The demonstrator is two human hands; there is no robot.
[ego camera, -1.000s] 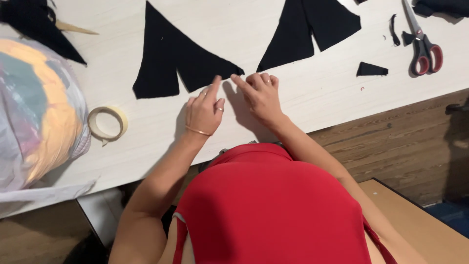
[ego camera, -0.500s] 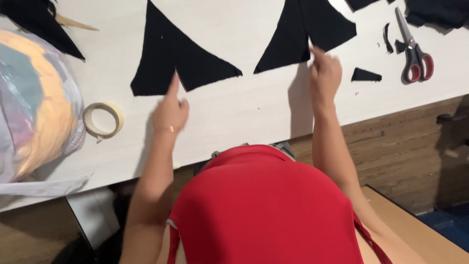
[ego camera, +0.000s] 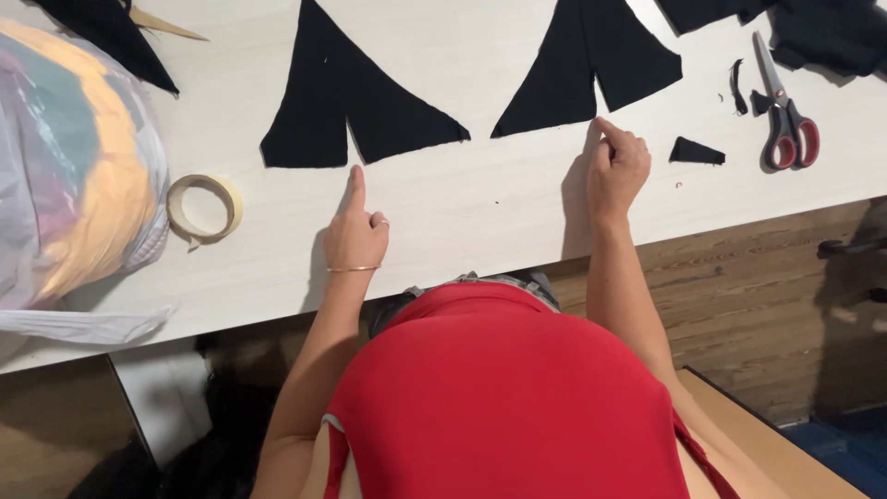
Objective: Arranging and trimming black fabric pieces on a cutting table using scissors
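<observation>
Two hands at black cloth pieces
Left hand (ego camera: pixel 356 236) points one finger at the left cloth (ego camera: pixel 346 97); right hand (ego camera: pixel 617 166), curled loosely and holding nothing, touches the right cloth (ego camera: pixel 591 65).

Only 1 view was given, from a camera worn on the person's head. It looked steeply down, almost straight over the red-clad chest, so the torso filled the lower middle of the picture and the forearms ran up from it toward the pale table (ego camera: pixel 480 212). The lens faced forward across the table's near edge, with the far side of the top cut off by the upper border. It sat close enough that the left hand (ego camera: pixel 356 236) and the right hand (ego camera: pixel 617 166) showed individual fingers. The wooden floor (ego camera: pixel 767 277) appeared past the table's edge at the right. With 1 view, no part of the scene was shared between 2
</observation>
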